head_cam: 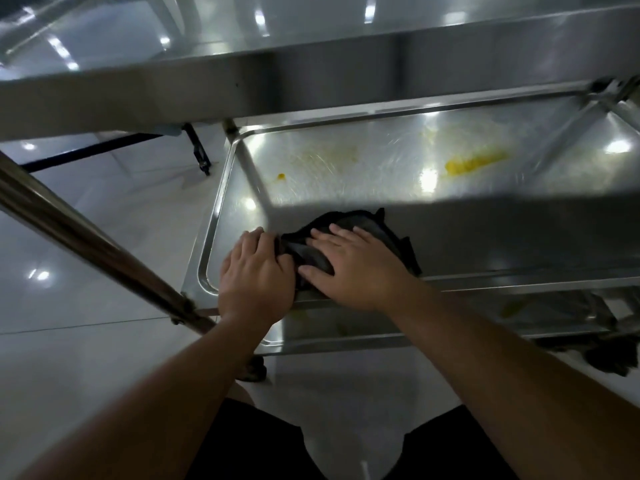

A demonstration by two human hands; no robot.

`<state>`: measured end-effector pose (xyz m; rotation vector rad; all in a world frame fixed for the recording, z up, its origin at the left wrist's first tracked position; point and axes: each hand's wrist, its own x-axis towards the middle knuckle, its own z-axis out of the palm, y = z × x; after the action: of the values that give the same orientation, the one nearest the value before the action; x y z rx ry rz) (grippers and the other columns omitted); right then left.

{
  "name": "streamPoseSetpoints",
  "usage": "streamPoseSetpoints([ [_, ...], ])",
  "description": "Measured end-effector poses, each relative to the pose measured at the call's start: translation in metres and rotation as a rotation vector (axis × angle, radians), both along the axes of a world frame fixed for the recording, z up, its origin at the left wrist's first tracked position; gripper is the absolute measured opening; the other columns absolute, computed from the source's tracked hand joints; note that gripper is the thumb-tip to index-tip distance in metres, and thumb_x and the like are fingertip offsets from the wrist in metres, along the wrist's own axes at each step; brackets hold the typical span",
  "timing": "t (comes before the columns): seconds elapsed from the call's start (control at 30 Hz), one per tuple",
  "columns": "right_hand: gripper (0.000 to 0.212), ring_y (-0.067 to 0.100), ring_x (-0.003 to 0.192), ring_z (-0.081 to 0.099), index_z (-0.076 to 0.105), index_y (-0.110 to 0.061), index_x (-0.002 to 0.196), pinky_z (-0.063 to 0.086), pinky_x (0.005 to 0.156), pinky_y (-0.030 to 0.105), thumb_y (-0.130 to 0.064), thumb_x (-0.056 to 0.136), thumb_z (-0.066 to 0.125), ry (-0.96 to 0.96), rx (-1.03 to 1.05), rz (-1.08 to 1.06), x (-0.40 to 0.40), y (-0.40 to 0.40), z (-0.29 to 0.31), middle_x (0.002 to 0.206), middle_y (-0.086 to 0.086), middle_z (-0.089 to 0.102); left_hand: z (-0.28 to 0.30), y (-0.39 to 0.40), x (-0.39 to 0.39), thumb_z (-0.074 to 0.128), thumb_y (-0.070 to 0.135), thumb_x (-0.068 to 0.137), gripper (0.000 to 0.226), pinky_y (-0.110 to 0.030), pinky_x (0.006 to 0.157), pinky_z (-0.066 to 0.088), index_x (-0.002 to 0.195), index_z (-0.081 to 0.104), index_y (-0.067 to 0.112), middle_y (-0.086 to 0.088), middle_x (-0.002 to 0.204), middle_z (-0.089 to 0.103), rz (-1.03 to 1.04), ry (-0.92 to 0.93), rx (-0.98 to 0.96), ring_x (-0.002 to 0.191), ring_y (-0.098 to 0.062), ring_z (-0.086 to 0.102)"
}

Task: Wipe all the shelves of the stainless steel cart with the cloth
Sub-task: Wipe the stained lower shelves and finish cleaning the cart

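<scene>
A dark cloth (367, 225) lies bunched on the middle shelf (502, 237) of the stainless steel cart, near its front left corner. My left hand (254, 271) grips the cloth's left edge with curled fingers. My right hand (353, 266) lies flat on top of the cloth, fingers spread and pointing left. A yellow smear (474, 162) and a small yellow spot (281, 176) mark the shelf further back. The top shelf (311, 77) overhangs above. The bottom shelf (381, 325) shows below, with a faint yellowish stain (512, 308).
The cart's handle bar (86, 244) slants across the left side. Pale glossy floor tiles (86, 341) surround the cart. A caster wheel (254, 368) sits under the front left corner. A dark metal frame (197, 148) stands behind the cart on the left.
</scene>
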<state>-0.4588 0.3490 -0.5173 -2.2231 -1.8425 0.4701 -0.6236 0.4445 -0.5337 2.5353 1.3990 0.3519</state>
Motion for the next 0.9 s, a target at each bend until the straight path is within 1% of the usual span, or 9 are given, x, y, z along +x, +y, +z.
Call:
streamPoseSetpoints([
  [0.13, 0.092, 0.007, 0.157, 0.014, 0.032, -0.033, 0.161, 0.006, 0.128, 0.036, -0.088, 0.088, 0.022, -0.08, 0.035, 0.037, 0.002, -0.039, 0.0, 0.17, -0.017, 0.024, -0.003, 0.0, 0.0, 0.031, 0.044, 0.097, 0.051, -0.051, 0.121, 0.031, 0.141, 0.048, 0.024, -0.004, 0.152, 0.048, 0.015, -0.022, 0.012, 0.145, -0.027, 0.041],
  [0.27, 0.084, 0.012, 0.148, 0.039, 0.054, -0.026, 0.149, 0.027, 0.123, 0.037, -0.083, 0.091, 0.031, -0.127, 0.158, 0.059, 0.002, -0.057, -0.004, 0.158, -0.009, 0.049, -0.001, 0.001, 0.001, 0.033, 0.043, 0.097, 0.053, -0.05, 0.123, 0.028, 0.146, 0.044, 0.025, -0.003, 0.157, 0.043, 0.023, -0.002, -0.021, 0.148, -0.025, 0.036],
  [0.4, 0.063, 0.02, 0.117, 0.061, 0.07, -0.02, 0.12, 0.046, 0.104, 0.038, -0.072, 0.096, 0.044, -0.073, 0.262, 0.01, 0.003, -0.054, -0.009, 0.12, -0.002, 0.072, 0.004, 0.002, 0.0, 0.03, 0.045, 0.098, 0.054, -0.052, 0.125, 0.026, 0.148, 0.043, 0.025, -0.004, 0.16, 0.04, 0.008, 0.02, -0.053, 0.151, -0.027, 0.032],
  [0.47, 0.055, 0.022, 0.1, 0.06, 0.07, -0.018, 0.106, 0.05, 0.089, 0.039, -0.066, 0.099, 0.045, -0.029, 0.257, -0.008, 0.001, -0.05, -0.004, 0.101, 0.0, 0.069, 0.01, 0.002, 0.0, 0.03, 0.045, 0.101, 0.052, -0.053, 0.126, 0.023, 0.148, 0.041, 0.025, -0.006, 0.162, 0.037, -0.012, 0.054, -0.093, 0.153, -0.028, 0.029],
  [0.57, 0.051, 0.023, 0.083, 0.056, 0.066, -0.014, 0.092, 0.048, 0.072, 0.041, -0.061, 0.102, 0.047, 0.013, 0.238, -0.059, -0.003, -0.048, 0.008, 0.085, 0.003, 0.063, 0.021, 0.0, 0.002, 0.029, 0.045, 0.108, 0.047, -0.055, 0.128, 0.02, 0.15, 0.036, 0.023, -0.009, 0.165, 0.03, -0.057, 0.152, -0.149, 0.158, -0.03, 0.02],
  [0.63, 0.049, 0.023, 0.077, 0.053, 0.06, -0.015, 0.083, 0.043, 0.065, 0.04, -0.06, 0.101, 0.05, 0.078, 0.177, -0.127, -0.006, -0.044, 0.019, 0.077, 0.003, 0.057, 0.032, 0.003, 0.007, 0.027, 0.046, 0.111, 0.049, -0.053, 0.128, 0.022, 0.151, 0.036, 0.019, -0.012, 0.163, 0.032, -0.101, 0.242, -0.172, 0.157, -0.033, 0.022],
  [0.73, 0.051, 0.023, 0.071, 0.052, 0.051, -0.017, 0.077, 0.036, 0.062, 0.039, -0.061, 0.101, 0.049, 0.167, 0.003, -0.212, -0.005, -0.039, 0.042, 0.073, 0.001, 0.051, 0.06, 0.01, 0.009, 0.028, 0.047, 0.111, 0.047, -0.048, 0.119, 0.035, 0.144, 0.044, 0.018, -0.01, 0.15, 0.046, -0.149, 0.361, -0.204, 0.145, -0.03, 0.04],
  [0.83, 0.052, 0.025, 0.075, 0.057, 0.052, -0.02, 0.081, 0.04, 0.063, 0.039, -0.067, 0.102, 0.042, 0.116, -0.279, -0.2, -0.008, -0.046, 0.072, 0.078, 0.001, 0.055, 0.098, -0.002, -0.008, 0.037, 0.044, 0.107, 0.052, -0.047, 0.108, 0.043, 0.151, 0.041, 0.018, -0.01, 0.147, 0.045, -0.24, 0.514, -0.213, 0.135, -0.029, 0.045],
  [0.9, 0.051, 0.027, 0.078, 0.06, 0.056, -0.018, 0.086, 0.048, 0.068, 0.04, -0.065, 0.102, 0.044, 0.085, -0.421, -0.187, -0.018, -0.059, 0.095, 0.086, 0.006, 0.063, 0.125, -0.022, -0.026, 0.035, 0.042, 0.105, 0.056, -0.052, 0.101, 0.047, 0.156, 0.037, 0.02, -0.01, 0.149, 0.043, -0.272, 0.647, -0.25, 0.133, -0.032, 0.047],
])
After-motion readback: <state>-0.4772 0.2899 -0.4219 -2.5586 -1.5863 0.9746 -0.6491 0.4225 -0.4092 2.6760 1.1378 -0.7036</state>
